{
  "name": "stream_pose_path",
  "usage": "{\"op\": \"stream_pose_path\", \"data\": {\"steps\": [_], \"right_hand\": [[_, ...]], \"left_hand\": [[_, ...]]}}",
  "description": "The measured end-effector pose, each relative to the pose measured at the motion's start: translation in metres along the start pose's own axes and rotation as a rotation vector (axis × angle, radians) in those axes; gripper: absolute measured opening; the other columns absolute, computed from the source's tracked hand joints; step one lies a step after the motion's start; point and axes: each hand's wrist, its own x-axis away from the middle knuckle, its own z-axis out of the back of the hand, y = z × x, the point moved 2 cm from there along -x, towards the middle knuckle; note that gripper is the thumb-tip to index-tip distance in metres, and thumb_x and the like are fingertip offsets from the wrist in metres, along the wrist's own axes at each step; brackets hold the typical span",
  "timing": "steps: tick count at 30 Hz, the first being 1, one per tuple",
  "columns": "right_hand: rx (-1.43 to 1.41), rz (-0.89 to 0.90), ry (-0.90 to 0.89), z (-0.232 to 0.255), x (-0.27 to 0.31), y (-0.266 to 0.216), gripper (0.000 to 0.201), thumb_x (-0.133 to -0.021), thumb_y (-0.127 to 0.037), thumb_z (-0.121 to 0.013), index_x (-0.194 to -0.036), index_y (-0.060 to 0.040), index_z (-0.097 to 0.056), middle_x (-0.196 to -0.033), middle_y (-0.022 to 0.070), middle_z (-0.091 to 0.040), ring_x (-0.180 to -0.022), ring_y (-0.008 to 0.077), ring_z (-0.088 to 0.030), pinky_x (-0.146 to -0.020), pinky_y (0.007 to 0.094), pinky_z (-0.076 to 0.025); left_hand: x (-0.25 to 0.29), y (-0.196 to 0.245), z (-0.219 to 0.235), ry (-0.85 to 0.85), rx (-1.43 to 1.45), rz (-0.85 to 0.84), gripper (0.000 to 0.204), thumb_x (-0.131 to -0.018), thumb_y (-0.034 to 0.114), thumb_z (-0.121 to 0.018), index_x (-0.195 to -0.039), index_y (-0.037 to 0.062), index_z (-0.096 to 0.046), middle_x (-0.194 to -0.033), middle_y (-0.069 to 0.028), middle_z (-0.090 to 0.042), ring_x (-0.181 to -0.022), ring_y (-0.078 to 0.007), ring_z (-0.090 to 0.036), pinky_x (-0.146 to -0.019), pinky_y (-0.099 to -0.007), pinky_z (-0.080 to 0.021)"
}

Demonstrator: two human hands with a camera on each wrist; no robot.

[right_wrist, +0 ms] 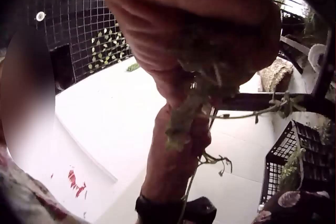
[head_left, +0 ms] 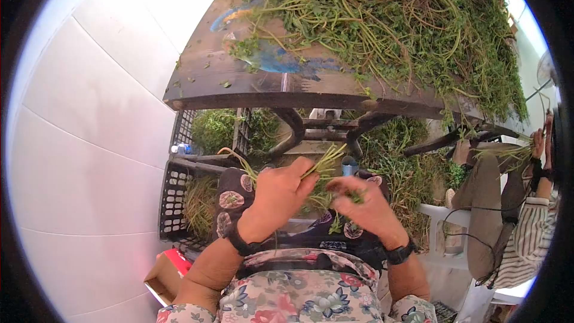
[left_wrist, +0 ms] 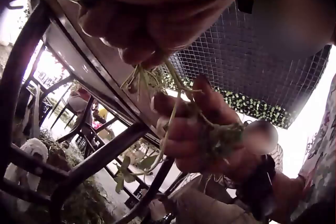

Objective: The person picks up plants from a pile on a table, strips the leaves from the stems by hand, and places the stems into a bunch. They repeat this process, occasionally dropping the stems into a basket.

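My left hand (head_left: 278,194), over my lap, grips a bunch of thin green stems (head_left: 326,164) that fan out past the thumb. Some longer stem ends trail from the back of that fist. Close by on the right, my right hand (head_left: 372,210) has its fingers curled round some green leaves (head_left: 356,196). In the left wrist view a stem runs between the two hands, and the leafy clump (left_wrist: 218,140) lies in the right palm. The right wrist view shows wilted leaves (right_wrist: 181,121) hanging below the right fingers, in front of my left hand (right_wrist: 176,155).
A big heap of stemmed greens (head_left: 394,24) covers much of the table (head_left: 227,84) ahead. Below stand black crates (head_left: 174,200) with greens, and more greens (head_left: 406,167) lie on the floor. At right, another person's hand (head_left: 541,149) holds stems near a white plastic stool (head_left: 445,218).
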Motion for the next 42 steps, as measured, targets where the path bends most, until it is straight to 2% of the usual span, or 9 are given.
{"op": "stream_pose_path", "data": {"steps": [11, 14, 18, 29, 32, 35, 39, 41, 42], "right_hand": [[0.417, 0.221, -0.045, -0.019, 0.004, -0.001, 0.012, -0.076, -0.007, -0.055, -0.087, -0.0027, -0.057, -0.082, 0.0160, -0.058, -0.074, 0.0342, -0.056, -0.066, 0.0378, -0.045], [0.191, 0.182, 0.096, -0.017, -0.002, 0.006, 0.011, -0.078, -0.006, -0.052, -0.088, -0.0030, -0.056, -0.079, 0.0109, -0.057, -0.070, 0.0271, -0.057, -0.065, 0.0340, -0.044], [-0.448, -0.205, 0.280, 0.007, -0.013, 0.032, 0.013, -0.082, -0.008, -0.045, -0.087, -0.0023, -0.056, -0.078, 0.0005, -0.054, -0.071, 0.0091, -0.050, -0.068, 0.0251, -0.041], [0.244, 0.153, -0.148, -0.022, -0.010, 0.006, 0.018, -0.075, -0.010, -0.059, -0.090, -0.0009, -0.061, -0.075, 0.0110, -0.058, -0.067, 0.0217, -0.056, -0.065, 0.0313, -0.046], [0.231, 0.153, -0.108, -0.019, -0.007, 0.008, 0.014, -0.075, -0.009, -0.057, -0.085, -0.0013, -0.061, -0.083, 0.0187, -0.059, -0.075, 0.0354, -0.057, -0.066, 0.0381, -0.046], [0.220, 0.206, 0.051, -0.019, -0.010, 0.021, 0.012, -0.076, -0.009, -0.054, -0.082, -0.0006, -0.061, -0.080, 0.0139, -0.060, -0.074, 0.0308, -0.059, -0.065, 0.0365, -0.046], [-0.400, 0.107, 0.289, 0.010, -0.021, 0.056, 0.007, -0.082, -0.012, -0.054, -0.084, -0.0060, -0.055, -0.084, 0.0066, -0.056, -0.071, 0.0206, -0.056, -0.057, 0.0304, -0.044], [-1.204, -0.270, 0.369, 0.022, -0.020, 0.066, 0.007, -0.084, -0.015, -0.054, -0.084, -0.0080, -0.052, -0.084, 0.0039, -0.055, -0.072, 0.0181, -0.055, -0.055, 0.0291, -0.044], [-1.273, -0.232, 0.246, 0.025, -0.022, 0.071, 0.014, -0.086, -0.020, -0.052, -0.095, -0.0105, -0.056, -0.089, 0.0036, -0.060, -0.076, 0.0167, -0.057, -0.057, 0.0307, -0.045]], "left_hand": [[0.007, -0.002, 0.012, -0.009, -0.033, 0.022, 0.016, -0.077, 0.018, -0.064, -0.086, 0.0092, -0.054, -0.056, -0.0136, -0.054, -0.053, -0.0328, -0.057, -0.046, -0.0408, -0.043], [0.011, -0.004, 0.010, -0.031, -0.008, 0.052, 0.016, -0.077, 0.018, -0.064, -0.087, 0.0088, -0.054, -0.057, -0.0146, -0.055, -0.054, -0.0340, -0.057, -0.047, -0.0412, -0.043], [0.005, -0.007, 0.014, -0.033, 0.108, 0.172, 0.015, -0.077, 0.017, -0.064, -0.086, 0.0071, -0.056, -0.061, -0.0160, -0.056, -0.057, -0.0356, -0.057, -0.049, -0.0411, -0.043], [-0.009, -0.007, 0.020, -0.025, 0.104, 0.155, 0.012, -0.077, 0.008, -0.063, -0.085, 0.0012, -0.056, -0.065, -0.0133, -0.056, -0.054, -0.0249, -0.055, -0.051, -0.0300, -0.043], [-0.013, -0.012, 0.029, -0.019, 0.120, 0.178, 0.012, -0.076, 0.008, -0.063, -0.084, 0.0008, -0.057, -0.064, -0.0124, -0.055, -0.053, -0.0205, -0.053, -0.052, -0.0287, -0.042], [-0.008, -0.014, 0.020, -0.084, 0.097, 0.216, 0.012, -0.077, 0.008, -0.062, -0.084, 0.0004, -0.056, -0.065, -0.0127, -0.055, -0.054, -0.0207, -0.053, -0.052, -0.0285, -0.042], [-0.005, -0.011, 0.015, -0.102, 0.145, 0.259, 0.013, -0.077, 0.010, -0.062, -0.086, 0.0013, -0.057, -0.067, -0.0146, -0.056, -0.057, -0.0254, -0.055, -0.053, -0.0308, -0.043], [-0.007, -0.014, 0.017, -0.071, 0.173, 0.232, 0.015, -0.077, 0.013, -0.062, -0.087, 0.0035, -0.057, -0.067, -0.0182, -0.056, -0.060, -0.0350, -0.057, -0.052, -0.0355, -0.043], [-0.008, -0.012, 0.021, -0.093, 0.183, 0.277, 0.012, -0.079, 0.010, -0.060, -0.086, 0.0002, -0.057, -0.068, -0.0122, -0.056, -0.056, -0.0206, -0.053, -0.054, -0.0284, -0.042]]}}
